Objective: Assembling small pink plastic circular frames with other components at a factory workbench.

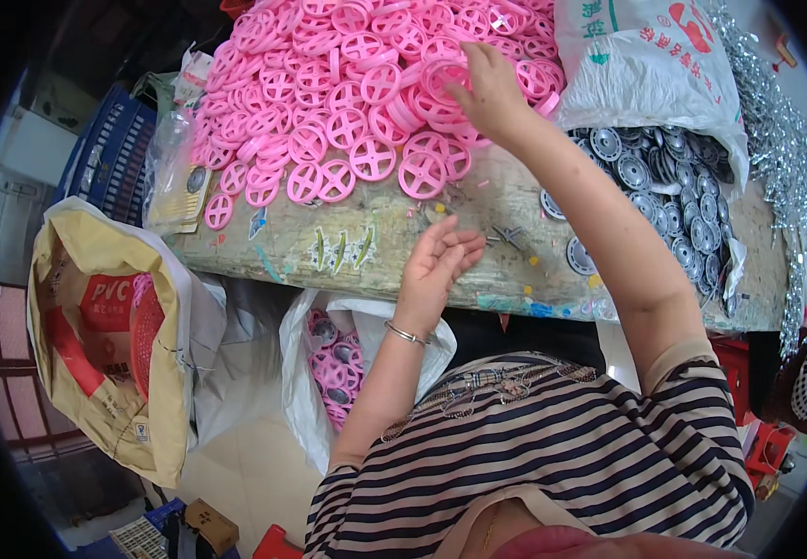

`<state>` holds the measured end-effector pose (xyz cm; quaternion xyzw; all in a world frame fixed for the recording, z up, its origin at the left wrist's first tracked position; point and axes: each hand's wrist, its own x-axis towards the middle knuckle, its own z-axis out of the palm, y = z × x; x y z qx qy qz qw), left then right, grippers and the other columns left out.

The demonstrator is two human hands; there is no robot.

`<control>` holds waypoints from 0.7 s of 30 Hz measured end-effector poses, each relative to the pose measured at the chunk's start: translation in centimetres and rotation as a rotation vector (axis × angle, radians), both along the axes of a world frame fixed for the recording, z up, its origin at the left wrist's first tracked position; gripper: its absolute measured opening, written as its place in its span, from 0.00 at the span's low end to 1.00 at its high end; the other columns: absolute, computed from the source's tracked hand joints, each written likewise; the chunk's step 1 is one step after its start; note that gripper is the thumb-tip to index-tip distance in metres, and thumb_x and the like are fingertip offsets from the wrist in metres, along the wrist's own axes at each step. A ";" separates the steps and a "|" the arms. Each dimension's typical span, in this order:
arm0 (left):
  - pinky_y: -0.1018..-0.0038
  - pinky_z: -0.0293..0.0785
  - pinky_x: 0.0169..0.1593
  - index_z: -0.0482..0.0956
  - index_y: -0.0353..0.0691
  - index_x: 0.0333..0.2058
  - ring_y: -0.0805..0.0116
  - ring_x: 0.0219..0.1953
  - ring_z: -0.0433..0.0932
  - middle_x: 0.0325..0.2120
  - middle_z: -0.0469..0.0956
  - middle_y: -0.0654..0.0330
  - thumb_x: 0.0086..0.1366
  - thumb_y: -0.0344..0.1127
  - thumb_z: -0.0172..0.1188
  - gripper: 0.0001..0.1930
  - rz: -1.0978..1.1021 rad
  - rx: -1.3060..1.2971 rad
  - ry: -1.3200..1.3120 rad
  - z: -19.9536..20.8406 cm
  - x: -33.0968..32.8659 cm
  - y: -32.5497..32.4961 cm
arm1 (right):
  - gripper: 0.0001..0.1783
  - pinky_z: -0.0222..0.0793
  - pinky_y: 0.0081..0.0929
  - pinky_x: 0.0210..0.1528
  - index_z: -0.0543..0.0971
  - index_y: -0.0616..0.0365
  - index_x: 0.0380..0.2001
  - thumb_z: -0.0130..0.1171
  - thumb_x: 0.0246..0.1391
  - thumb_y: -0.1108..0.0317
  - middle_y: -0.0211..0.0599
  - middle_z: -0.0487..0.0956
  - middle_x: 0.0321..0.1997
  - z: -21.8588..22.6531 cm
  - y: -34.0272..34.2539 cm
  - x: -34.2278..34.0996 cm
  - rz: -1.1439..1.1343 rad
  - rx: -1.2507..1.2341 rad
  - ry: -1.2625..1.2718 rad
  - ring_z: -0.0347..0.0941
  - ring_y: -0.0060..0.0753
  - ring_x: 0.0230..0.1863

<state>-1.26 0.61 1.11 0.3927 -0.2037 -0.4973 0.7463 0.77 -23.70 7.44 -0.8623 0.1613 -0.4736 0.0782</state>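
Note:
A big heap of pink plastic wheel rings [373, 158], each with crossed spokes, covers the far part of the worn wooden table [403, 279]. My right hand [497, 93] reaches over the heap's right side, thumb and fingers apart beside a ring; whether it touches one I cannot tell. Near the table's front edge my left hand [436, 265] hovers palm up, its fingers loosely bent and apart, with nothing visible in it. Just right of its fingertips lies a small dark metal piece [507, 236]. Silver-and-black discs [692, 224] are piled at the right, some loose near my right forearm.
A white printed sack [646, 74] lies behind the discs, beside hanging silver tinsel [767, 121]. Below the front edge, a white bag [296, 373] holds pink pieces with silver centres. A large yellowish sack [184, 373] stands at the left, near blue crates [110, 149].

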 end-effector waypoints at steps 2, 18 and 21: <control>0.67 0.69 0.56 0.59 0.36 0.59 0.57 0.52 0.71 0.48 0.70 0.49 0.67 0.23 0.46 0.21 -0.011 0.000 0.007 -0.3 0.0 -0.1 | 0.25 0.67 0.41 0.46 0.71 0.66 0.45 0.64 0.47 0.62 0.53 0.74 0.45 0.0 -2.0 0.3 -0.097 -0.012 0.003 0.69 0.54 0.47; 0.68 0.71 0.53 0.59 0.37 0.58 0.62 0.53 0.71 0.52 0.68 0.51 0.69 0.45 0.47 0.24 -0.043 -0.070 0.030 -1.3 0.4 0.5 | 0.14 0.69 0.35 0.40 0.74 0.59 0.41 0.59 0.50 0.70 0.44 0.75 0.35 -1.6 13.1 -12.4 0.302 0.351 0.362 0.72 0.45 0.37; 0.67 0.72 0.53 0.60 0.37 0.57 0.62 0.53 0.71 0.52 0.68 0.52 0.71 0.39 0.44 0.20 -0.079 0.041 0.017 -1.3 0.7 0.2 | 0.15 0.68 0.38 0.44 0.75 0.58 0.41 0.61 0.48 0.71 0.43 0.75 0.35 -2.9 14.0 -13.3 0.315 0.287 0.315 0.71 0.47 0.41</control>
